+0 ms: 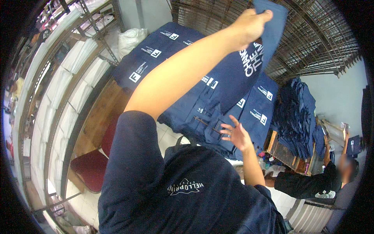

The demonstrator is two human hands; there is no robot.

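High over the table, my left hand (pixel 251 29) is closed on the upper end of a navy cloth piece (pixel 239 87) with white lettering. The cloth hangs down from my fist, its top part bent over and lighter blue. Whether it is a bag or a single panel, I cannot tell. My right hand (pixel 238 135) is open below the cloth's lower corner, fingers spread and holding nothing. Beneath both hands, the table is covered with navy printed cloth pieces (pixel 156 41), laid out in rows and bearing small white logos.
Wire racks (pixel 311 39) fill the back right. A tall heap of navy cloth (pixel 294 113) rests on a wooden stand (pixel 286 150). Another person (pixel 315 181) works at the right with a dark cloth piece. Shelves of white stacks (pixel 58 105) and a red chair (pixel 89 169) are left.
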